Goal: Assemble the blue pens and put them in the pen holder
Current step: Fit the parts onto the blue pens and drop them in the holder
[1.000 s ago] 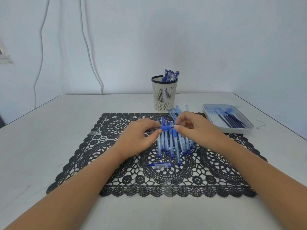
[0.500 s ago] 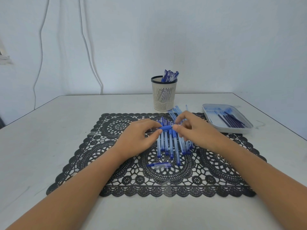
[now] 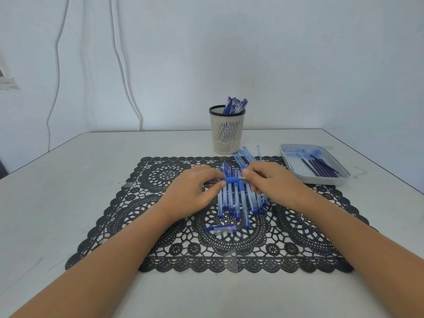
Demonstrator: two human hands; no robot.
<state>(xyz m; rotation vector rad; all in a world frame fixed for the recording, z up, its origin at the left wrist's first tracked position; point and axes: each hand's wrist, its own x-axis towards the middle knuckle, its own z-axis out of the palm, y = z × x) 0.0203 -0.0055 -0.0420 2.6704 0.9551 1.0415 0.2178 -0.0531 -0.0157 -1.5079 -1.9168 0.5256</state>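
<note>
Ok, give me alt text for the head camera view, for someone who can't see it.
Two bare hands, left hand and right hand, hold one blue pen crosswise above loose pen barrels on a black lace mat. Behind stand a pen holder and a tray.

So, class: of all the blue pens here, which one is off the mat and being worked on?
The pen held crosswise between the left hand and right hand. The other loose pens lie on the mat.

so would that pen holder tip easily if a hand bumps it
Probably somewhat. The pen holder is tall, narrow-based and looks like light perforated plastic. The pens lean to one side inside it, raising its weight, so a nudge near its rim might topple it.
</note>
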